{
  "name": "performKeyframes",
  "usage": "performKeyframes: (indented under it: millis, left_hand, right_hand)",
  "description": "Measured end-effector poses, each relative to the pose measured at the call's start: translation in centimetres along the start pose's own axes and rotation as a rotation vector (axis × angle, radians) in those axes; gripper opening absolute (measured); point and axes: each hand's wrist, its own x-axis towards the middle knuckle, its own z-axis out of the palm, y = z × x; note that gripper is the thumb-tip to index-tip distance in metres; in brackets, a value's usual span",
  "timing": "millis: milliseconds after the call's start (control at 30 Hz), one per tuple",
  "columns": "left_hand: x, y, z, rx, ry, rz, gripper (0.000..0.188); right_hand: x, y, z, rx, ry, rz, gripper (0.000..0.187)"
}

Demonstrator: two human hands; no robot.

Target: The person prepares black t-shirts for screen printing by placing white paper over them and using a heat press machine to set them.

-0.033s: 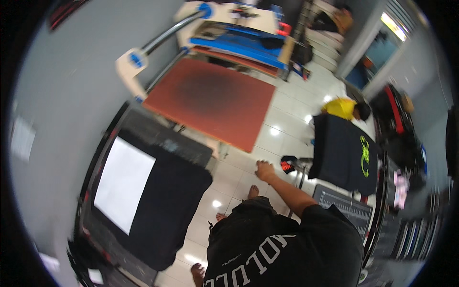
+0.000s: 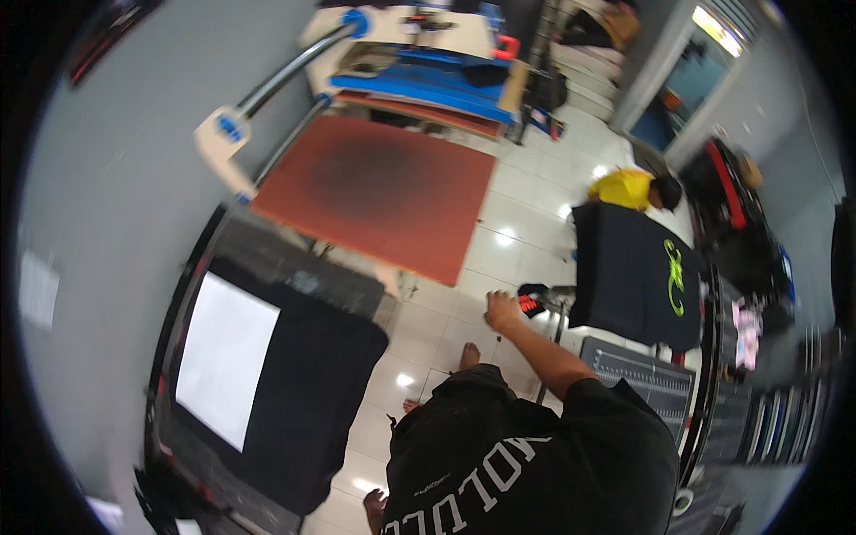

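Note:
My right hand [image 2: 504,311] hangs out in front of my body over the tiled floor, fingers loosely bent and nothing visible in them. Just past it is a small black and orange thing [image 2: 532,300], whose kind I cannot make out. My left hand [image 2: 374,505] shows only in part at the lower edge, by my black shirt, and its fingers are too small to read. Left of it, a black garment [image 2: 308,383] lies over a dark press bed, with a white sheet [image 2: 227,361] on its left part.
A large red-brown platen [image 2: 383,196] stands ahead, before a blue-framed machine [image 2: 423,85]. To the right, a black garment with a green print [image 2: 624,276] covers another stand. A person in yellow [image 2: 622,189] bends behind it; another sits on the far steps [image 2: 584,85].
The view has turned a little, so the machine and platen sit further left. My right hand has swung slightly forward and to the right, nearer the black and orange thing.

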Motion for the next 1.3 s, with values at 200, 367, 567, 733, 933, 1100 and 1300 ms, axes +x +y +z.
performKeyframes:
  millis: [200,367,567,733,933,1100,1300]
  left_hand:
    - [6.3,17.9,8.9,0.217,-0.342,0.353,0.035]
    - [5.5,38.8,21.6,0.563,-0.47,0.597,0.04]
    - [-2.9,54.0,38.9,0.692,-0.827,0.761,0.04]
    - [-10.6,57.3,53.8,0.328,-1.221,0.24,0.055]
    - [-13.0,56.9,60.8,0.196,-1.263,0.004,0.041]
    - [-12.1,56.3,61.0,0.18,-1.24,0.031,0.026]
    - [-11.5,55.8,60.7,0.168,-1.345,-0.065,0.013]
  right_hand:
    - [-3.0,20.1,0.1,-0.681,-0.214,0.173,0.06]
    - [-3.5,25.6,1.4,-0.727,-0.087,-0.004,0.054]
    - [-5.8,26.7,-7.1,0.494,0.337,0.167,0.022]
    - [-7.2,29.1,-7.5,1.063,0.485,0.342,0.018]
    - [-8.7,29.6,-6.3,1.297,0.392,0.306,0.024]
    - [-8.5,29.7,-3.7,1.466,0.401,0.321,0.03]
    - [-8.1,29.0,-7.2,1.153,0.314,0.42,0.027]
